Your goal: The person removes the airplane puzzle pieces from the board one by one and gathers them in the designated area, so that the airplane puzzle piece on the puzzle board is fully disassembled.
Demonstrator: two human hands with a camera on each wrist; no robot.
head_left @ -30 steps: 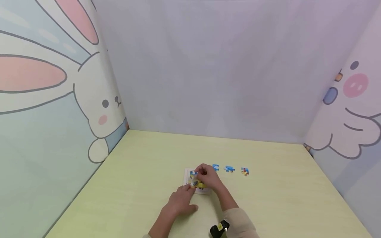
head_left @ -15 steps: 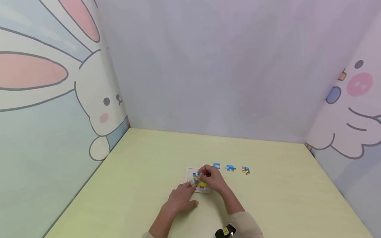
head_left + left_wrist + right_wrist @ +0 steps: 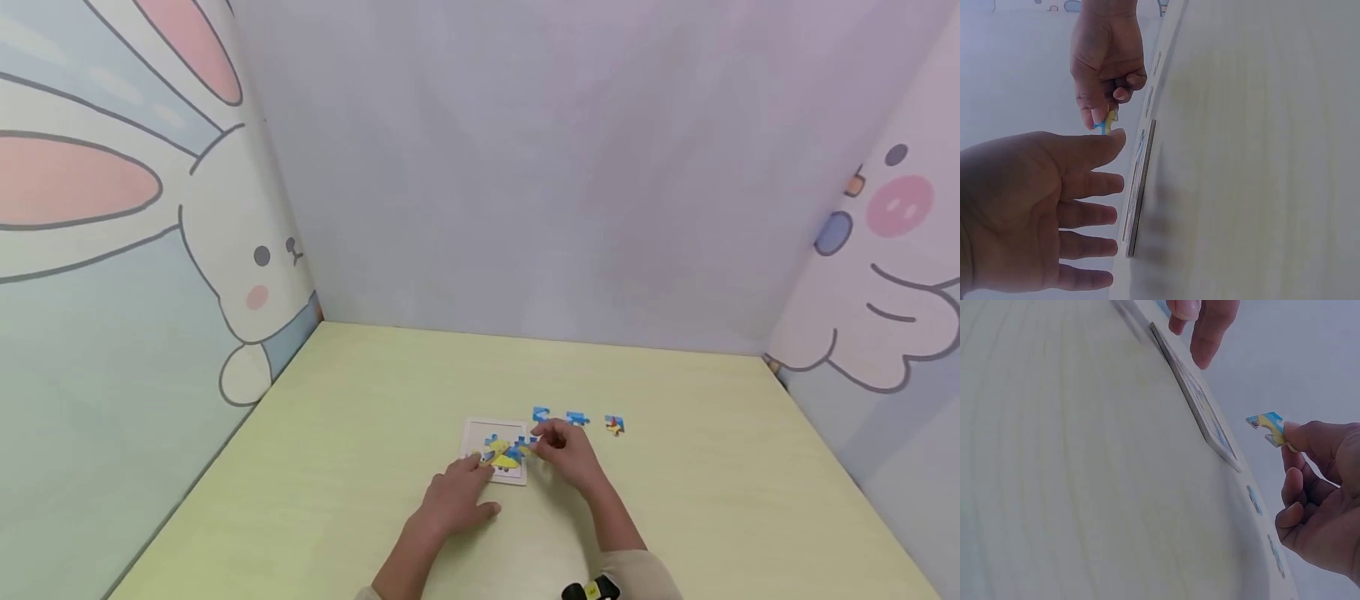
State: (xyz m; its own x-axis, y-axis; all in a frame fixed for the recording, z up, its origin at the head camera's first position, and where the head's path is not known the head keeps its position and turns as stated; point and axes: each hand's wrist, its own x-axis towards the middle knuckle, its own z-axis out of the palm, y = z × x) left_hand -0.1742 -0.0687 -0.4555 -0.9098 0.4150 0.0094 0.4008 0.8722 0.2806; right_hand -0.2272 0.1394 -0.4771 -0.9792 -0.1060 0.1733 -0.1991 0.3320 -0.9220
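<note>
My right hand (image 3: 570, 457) pinches a blue and yellow jigsaw puzzle piece (image 3: 1271, 428) between thumb and index finger, raised just off the right edge of the puzzle board (image 3: 483, 427). The white-rimmed board lies flat, with joined pieces (image 3: 502, 457) of a yellow and blue picture covering part of it. At its lower left is my left hand (image 3: 455, 498), fingers straight and reaching over the near edge. In the left wrist view the left fingers (image 3: 1088, 214) are spread beside the board; whether they touch it I cannot tell.
Behind and to the right of the board, a row of three loose puzzle pieces lies on the table: a blue one (image 3: 541, 413), another blue one (image 3: 577, 418) and a blue, red and yellow one (image 3: 614, 425). A plain curtain (image 3: 525, 167) stands behind the pale yellow table (image 3: 337, 467).
My right hand has moved right, from above the board to just past its right edge, uncovering the joined pieces. The left hand has stayed in place.
</note>
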